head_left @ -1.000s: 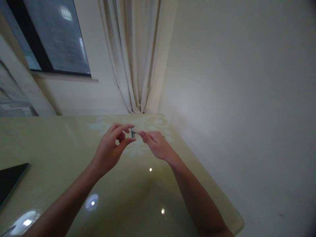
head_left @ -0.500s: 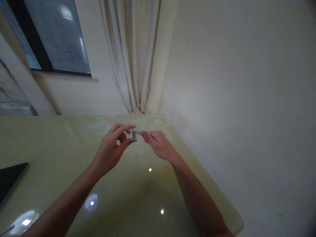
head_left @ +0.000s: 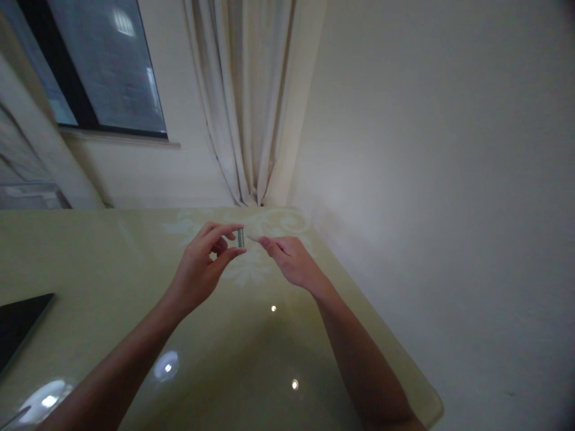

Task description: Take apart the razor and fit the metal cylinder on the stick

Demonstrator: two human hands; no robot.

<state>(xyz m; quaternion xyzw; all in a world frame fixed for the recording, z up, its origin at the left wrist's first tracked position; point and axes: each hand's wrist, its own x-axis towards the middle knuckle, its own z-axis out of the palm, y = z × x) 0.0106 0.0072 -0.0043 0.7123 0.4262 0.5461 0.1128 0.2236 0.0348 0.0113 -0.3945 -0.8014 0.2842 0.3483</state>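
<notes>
My left hand (head_left: pixel 204 257) is closed in a pinch, thumb below and forefinger above, on a small green rectangular piece (head_left: pixel 241 237) with a pale edge on its right side. It is held upright above the table; its exact kind is too small to tell. Facing it, my right hand (head_left: pixel 291 260) is closed around a thin pale stick (head_left: pixel 253 238), whose tip points left toward the green piece. A narrow gap separates tip and piece. The stick's other end is hidden inside my right fingers.
Beneath both hands lies a glossy yellow-green table (head_left: pixel 233 347) with a white floral pattern and lamp reflections. A dark flat object (head_left: pixel 22 320) sits at the left edge. Beyond are a curtain (head_left: pixel 251 108), a window (head_left: pixel 108 66) and a plain wall (head_left: pixel 426 179) on the right.
The stick's tip, earlier at the green piece, is now a little apart from it. The green piece has shifted slightly left and up and turned somewhat. Both hands keep their hold.
</notes>
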